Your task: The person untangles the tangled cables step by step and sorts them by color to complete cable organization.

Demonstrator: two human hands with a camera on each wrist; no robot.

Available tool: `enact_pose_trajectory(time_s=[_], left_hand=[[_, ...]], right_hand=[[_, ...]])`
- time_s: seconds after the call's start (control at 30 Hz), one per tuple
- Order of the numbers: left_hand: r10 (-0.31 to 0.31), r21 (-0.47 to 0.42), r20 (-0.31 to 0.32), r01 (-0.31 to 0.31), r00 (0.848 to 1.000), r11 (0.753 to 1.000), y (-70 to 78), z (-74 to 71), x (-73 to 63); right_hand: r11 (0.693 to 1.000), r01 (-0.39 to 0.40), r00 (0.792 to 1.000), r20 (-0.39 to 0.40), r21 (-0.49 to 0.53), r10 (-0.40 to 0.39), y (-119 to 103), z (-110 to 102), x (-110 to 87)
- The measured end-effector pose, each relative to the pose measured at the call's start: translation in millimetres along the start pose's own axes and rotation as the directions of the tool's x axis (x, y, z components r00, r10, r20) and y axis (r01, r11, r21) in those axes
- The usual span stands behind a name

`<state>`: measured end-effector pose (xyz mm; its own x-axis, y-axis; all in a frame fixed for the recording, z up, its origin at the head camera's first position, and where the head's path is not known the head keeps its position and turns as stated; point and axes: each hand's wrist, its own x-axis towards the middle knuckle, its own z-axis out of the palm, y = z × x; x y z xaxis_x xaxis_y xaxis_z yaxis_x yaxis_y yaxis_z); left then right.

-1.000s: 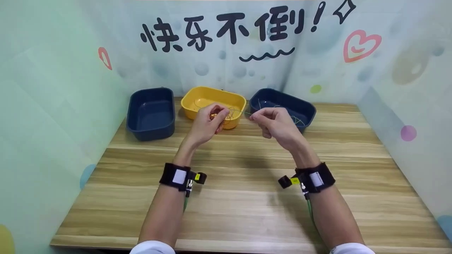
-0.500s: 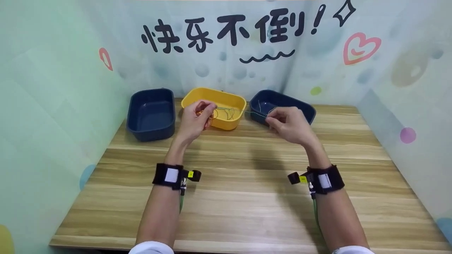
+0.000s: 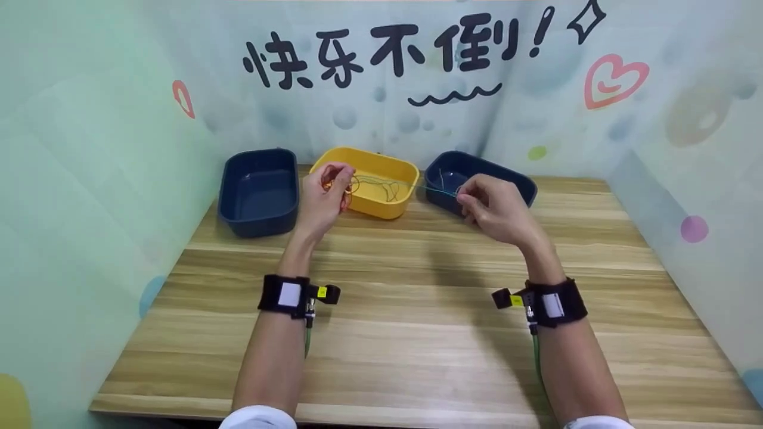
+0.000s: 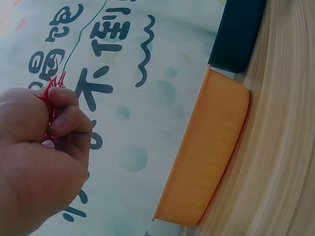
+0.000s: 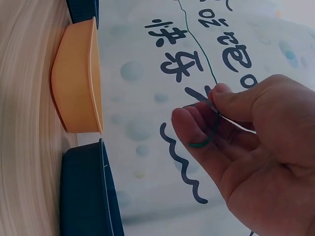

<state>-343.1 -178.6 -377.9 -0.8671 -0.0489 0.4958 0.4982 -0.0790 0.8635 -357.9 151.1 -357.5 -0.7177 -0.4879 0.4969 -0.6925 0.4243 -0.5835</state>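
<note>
My left hand (image 3: 322, 199) grips a bunch of red threads (image 4: 50, 105), seen curled between thumb and fingers in the left wrist view. Between finger and thumb, my right hand (image 3: 499, 208) pinches a green thread (image 3: 435, 190). That thread runs nearly straight across from one hand to the other, over the yellow bin (image 3: 375, 208). Its short green end (image 5: 199, 145) hangs in a curve inside the right hand. Both hands are raised above the table, the left before the yellow bin's left side, the right before the right-hand navy bin (image 3: 441, 202).
Thin tangled strands (image 3: 391, 192) show within the yellow bin's outline. A pale strand (image 3: 441, 177) shows in the right navy bin, partly hidden by my hand. Another navy bin (image 3: 258, 223) stands at the left. A printed curtain (image 3: 357, 128) hangs behind the wooden table (image 3: 393, 333).
My hands have drawn apart, the left going left and the right going right. The green thread between them has grown longer and straighter.
</note>
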Motion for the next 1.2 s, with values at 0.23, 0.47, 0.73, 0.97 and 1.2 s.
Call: enact_pose_trajectory(time_s=[0.23, 0.47, 0.73, 0.97, 1.2], left_hand=[[0.03, -0.004, -0.034, -0.031, 0.999, 1.0, 4.6, -1.4, 1.2], [0.01, 0.014, -0.015, -0.01, 1.0, 1.0, 5.3, -1.6, 2.4], [0.019, 0.026, 0.019, -0.019, 1.0, 0.999, 4.7, -1.6, 0.4], [0.066, -0.022, 0.019, -0.066, 0.998, 0.998, 5.2, -2.1, -0.3], [0.051, -0.01, 0.006, -0.051, 0.999, 0.999, 5.6, -2.6, -0.6]], right_hand=[[0.995, 0.017, 0.999, -0.044, -0.102, -0.022, 0.5, -3.8, 1.3], [0.955, -0.146, 0.976, -0.118, 0.258, 0.181, -3.5, -9.2, 1.0], [0.775, -0.134, 0.931, -0.188, 0.618, 0.312, -10.4, -8.9, 3.8], [0.661, -0.147, 0.88, -0.208, 0.736, 0.427, -16.3, -9.2, 6.1], [0.622, -0.137, 0.832, -0.251, 0.771, 0.495, -15.8, -10.7, 4.8]])
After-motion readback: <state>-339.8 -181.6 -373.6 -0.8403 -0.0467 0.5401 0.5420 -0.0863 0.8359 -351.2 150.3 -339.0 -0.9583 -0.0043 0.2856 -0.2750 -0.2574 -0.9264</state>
